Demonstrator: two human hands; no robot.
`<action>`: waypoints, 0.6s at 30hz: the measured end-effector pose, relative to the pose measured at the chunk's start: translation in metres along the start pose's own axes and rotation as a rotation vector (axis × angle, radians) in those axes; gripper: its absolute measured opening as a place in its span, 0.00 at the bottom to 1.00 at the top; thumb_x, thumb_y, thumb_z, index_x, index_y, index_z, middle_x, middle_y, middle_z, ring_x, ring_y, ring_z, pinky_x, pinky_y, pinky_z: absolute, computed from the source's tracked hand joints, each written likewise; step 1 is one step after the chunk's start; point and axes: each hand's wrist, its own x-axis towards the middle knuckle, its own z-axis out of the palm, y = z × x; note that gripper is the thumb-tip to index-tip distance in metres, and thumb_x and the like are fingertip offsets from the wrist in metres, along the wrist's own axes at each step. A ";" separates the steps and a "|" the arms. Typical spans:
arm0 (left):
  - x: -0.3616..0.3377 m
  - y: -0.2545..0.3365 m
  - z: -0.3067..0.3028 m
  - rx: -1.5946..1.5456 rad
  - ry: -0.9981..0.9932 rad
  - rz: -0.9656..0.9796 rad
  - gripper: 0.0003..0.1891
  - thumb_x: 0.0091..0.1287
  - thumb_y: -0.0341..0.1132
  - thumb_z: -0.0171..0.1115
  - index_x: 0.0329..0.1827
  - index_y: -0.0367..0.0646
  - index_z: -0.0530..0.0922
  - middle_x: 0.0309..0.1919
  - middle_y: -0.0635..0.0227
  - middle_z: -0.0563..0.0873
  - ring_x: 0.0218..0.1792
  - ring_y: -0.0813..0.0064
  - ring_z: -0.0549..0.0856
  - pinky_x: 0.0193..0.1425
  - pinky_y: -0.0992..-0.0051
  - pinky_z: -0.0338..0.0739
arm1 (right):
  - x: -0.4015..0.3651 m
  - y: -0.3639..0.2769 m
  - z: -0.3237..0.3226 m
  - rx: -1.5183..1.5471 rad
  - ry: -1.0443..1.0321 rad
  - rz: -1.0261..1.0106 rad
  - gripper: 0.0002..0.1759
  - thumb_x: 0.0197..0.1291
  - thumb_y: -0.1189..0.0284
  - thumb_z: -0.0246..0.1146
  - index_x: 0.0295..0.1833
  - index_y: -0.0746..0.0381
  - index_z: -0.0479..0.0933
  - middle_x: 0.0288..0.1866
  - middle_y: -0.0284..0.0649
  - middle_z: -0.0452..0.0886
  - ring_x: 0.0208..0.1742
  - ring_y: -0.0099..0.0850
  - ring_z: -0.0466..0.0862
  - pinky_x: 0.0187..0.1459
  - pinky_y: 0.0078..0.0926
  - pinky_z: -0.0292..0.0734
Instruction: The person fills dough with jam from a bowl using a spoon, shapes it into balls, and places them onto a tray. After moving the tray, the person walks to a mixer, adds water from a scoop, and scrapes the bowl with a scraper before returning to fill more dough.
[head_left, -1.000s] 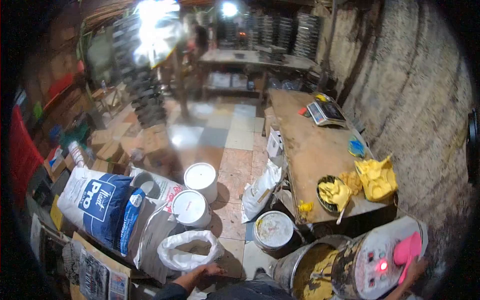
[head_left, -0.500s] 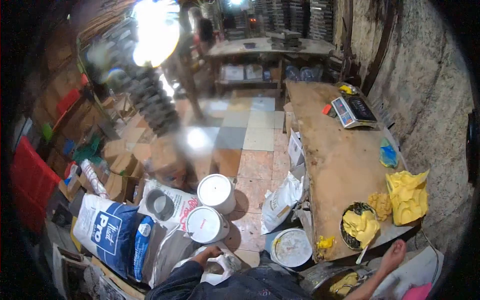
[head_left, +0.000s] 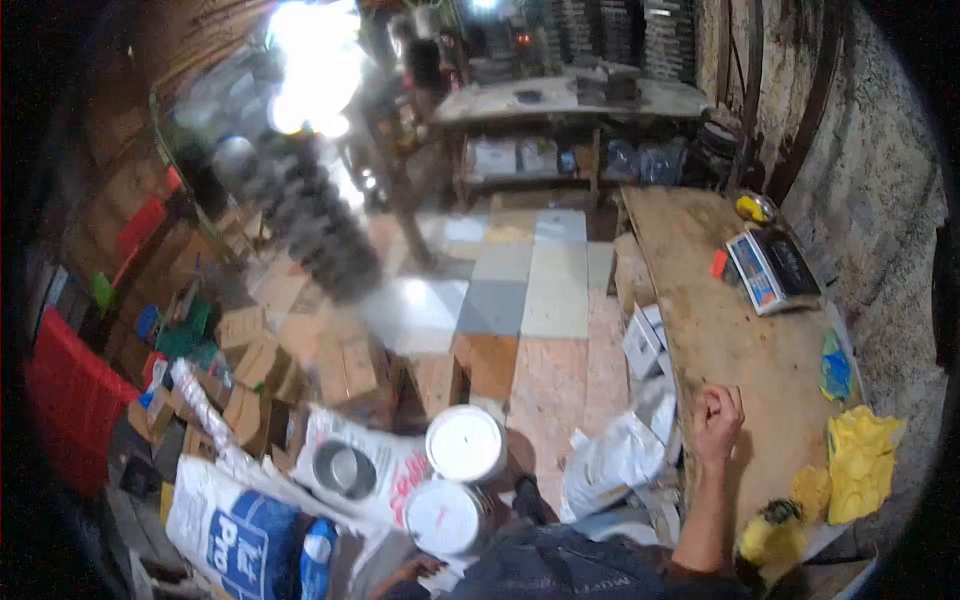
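Observation:
My right hand [head_left: 717, 422] is raised over the near part of the wooden table [head_left: 700, 300], its fingers curled in and nothing visible in them. Low beside my body, my left hand [head_left: 424, 567] is closed on a white plastic bag [head_left: 452, 578], mostly cut off by my clothing and the frame edge. Just beyond that hand stands a white lidded bucket [head_left: 443, 516]. To the right of my right forearm, a bowl of yellow cream-like mass [head_left: 770, 540] shows blurred. A yellow-smeared block or slab [head_left: 862, 465] lies at the table's right edge.
A digital scale [head_left: 772, 270] sits farther up the table. Another white bucket [head_left: 465, 443], a metal pot [head_left: 344, 470] on a sack, and a blue-and-white sack [head_left: 235, 530] stand left. A white sack [head_left: 615, 465] leans by the table. Cardboard boxes [head_left: 265, 365] lie farther left.
My view has shifted forward and turned. My right hand has moved from beside the cream bowl up over the table. My left hand, with the bag, now sits lower in view.

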 end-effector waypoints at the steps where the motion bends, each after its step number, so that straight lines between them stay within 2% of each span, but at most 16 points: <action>1: -0.014 0.019 -0.020 -0.329 -0.217 0.124 0.27 0.60 0.44 0.61 0.62 0.44 0.75 0.41 0.69 0.85 0.35 0.76 0.82 0.35 0.69 0.80 | 0.008 0.009 0.019 0.006 -0.033 0.068 0.09 0.52 0.82 0.61 0.40 0.68 0.77 0.36 0.40 0.72 0.21 0.26 0.71 0.24 0.22 0.68; 2: 0.009 0.021 -0.019 -0.334 -0.104 0.231 0.24 0.63 0.44 0.59 0.61 0.42 0.76 0.41 0.70 0.84 0.35 0.78 0.82 0.36 0.71 0.78 | 0.016 0.011 0.035 0.002 -0.082 0.141 0.09 0.52 0.82 0.61 0.40 0.68 0.77 0.36 0.40 0.72 0.22 0.26 0.72 0.24 0.23 0.68; 4: 0.013 0.056 -0.036 -0.335 -0.159 0.423 0.22 0.67 0.45 0.55 0.61 0.45 0.76 0.39 0.73 0.84 0.35 0.77 0.82 0.38 0.72 0.77 | 0.039 0.002 0.058 -0.082 -0.147 0.199 0.08 0.51 0.81 0.62 0.40 0.67 0.77 0.35 0.41 0.72 0.23 0.28 0.73 0.26 0.24 0.69; 5: -0.028 0.117 -0.003 -0.142 0.193 0.310 0.22 0.66 0.44 0.58 0.62 0.48 0.76 0.36 0.74 0.82 0.35 0.78 0.81 0.38 0.73 0.77 | 0.055 0.005 0.075 -0.112 -0.135 0.120 0.08 0.52 0.80 0.63 0.40 0.66 0.78 0.36 0.41 0.73 0.23 0.28 0.74 0.28 0.25 0.70; 6: 0.001 0.139 -0.021 -0.071 0.189 0.216 0.23 0.62 0.44 0.61 0.61 0.54 0.76 0.34 0.74 0.81 0.37 0.78 0.80 0.39 0.72 0.77 | 0.078 0.007 0.091 -0.140 -0.110 0.033 0.08 0.52 0.79 0.63 0.40 0.65 0.78 0.36 0.42 0.74 0.22 0.29 0.74 0.29 0.26 0.71; 8: 0.073 0.161 -0.061 0.342 0.107 0.243 0.25 0.57 0.41 0.64 0.61 0.59 0.77 0.33 0.73 0.81 0.38 0.76 0.80 0.40 0.71 0.77 | 0.110 -0.001 0.115 -0.178 -0.141 0.023 0.09 0.52 0.78 0.63 0.40 0.65 0.78 0.37 0.42 0.74 0.23 0.30 0.75 0.30 0.27 0.71; 10: 0.130 0.221 -0.083 0.611 0.059 0.135 0.29 0.56 0.39 0.63 0.65 0.60 0.74 0.39 0.67 0.84 0.41 0.70 0.83 0.43 0.67 0.79 | 0.134 -0.006 0.135 -0.218 -0.166 0.028 0.09 0.52 0.77 0.64 0.40 0.64 0.78 0.37 0.42 0.75 0.24 0.31 0.76 0.30 0.28 0.72; 12: 0.160 0.297 -0.094 0.930 0.081 0.343 0.32 0.55 0.38 0.62 0.67 0.58 0.72 0.44 0.61 0.86 0.46 0.65 0.85 0.46 0.66 0.80 | 0.156 -0.006 0.154 -0.187 -0.228 0.119 0.10 0.52 0.76 0.64 0.41 0.64 0.78 0.39 0.43 0.76 0.28 0.34 0.77 0.31 0.30 0.72; 14: 0.180 0.382 -0.103 1.348 0.171 0.499 0.27 0.57 0.41 0.63 0.63 0.54 0.76 0.48 0.57 0.86 0.49 0.62 0.85 0.50 0.68 0.80 | 0.174 0.010 0.174 -0.168 -0.226 0.171 0.08 0.52 0.75 0.64 0.38 0.65 0.77 0.37 0.43 0.75 0.30 0.37 0.77 0.31 0.31 0.72; 16: 0.175 0.461 -0.095 0.605 0.420 0.302 0.22 0.58 0.46 0.65 0.55 0.49 0.82 0.44 0.55 0.87 0.46 0.61 0.87 0.51 0.69 0.80 | 0.190 0.053 0.197 -0.254 -0.166 -0.005 0.06 0.52 0.76 0.64 0.32 0.66 0.73 0.34 0.44 0.72 0.28 0.37 0.75 0.31 0.30 0.71; 17: 0.169 0.496 -0.098 0.574 0.494 0.360 0.21 0.58 0.48 0.65 0.52 0.48 0.83 0.43 0.54 0.87 0.45 0.61 0.87 0.51 0.69 0.80 | 0.196 0.088 0.206 -0.297 -0.211 0.058 0.07 0.52 0.78 0.62 0.28 0.66 0.69 0.31 0.45 0.70 0.26 0.38 0.73 0.29 0.30 0.70; 18: 0.175 0.525 -0.103 0.542 0.569 0.423 0.21 0.58 0.50 0.66 0.49 0.46 0.84 0.43 0.53 0.87 0.44 0.61 0.87 0.51 0.68 0.79 | 0.207 0.097 0.218 -0.300 -0.207 0.065 0.07 0.52 0.78 0.62 0.28 0.66 0.69 0.31 0.45 0.70 0.26 0.38 0.73 0.29 0.30 0.70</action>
